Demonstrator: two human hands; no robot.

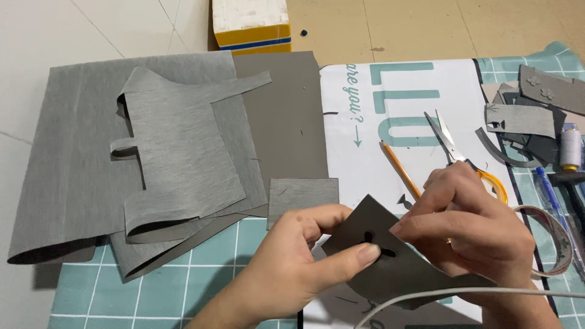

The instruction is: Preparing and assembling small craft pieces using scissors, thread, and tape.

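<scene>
A: What do the hands hold?
B: The left hand (292,256) and the right hand (469,225) both pinch a grey piece (384,262) with small holes cut in it, low in the middle.
A: What lies near?
B: Scissors (457,152) and a pencil (399,169) lie just behind the right hand. Big grey cloth (79,158) lies on the left.

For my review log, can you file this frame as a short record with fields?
Left hand: pinches grey piece with a cut-out hole, thumb beside the hole
Right hand: grips the same piece's right edge
Left of hands: grey fabric sheets
Near right hand: scissors, pencil, thread spool
Surface: checked teal mat
</scene>
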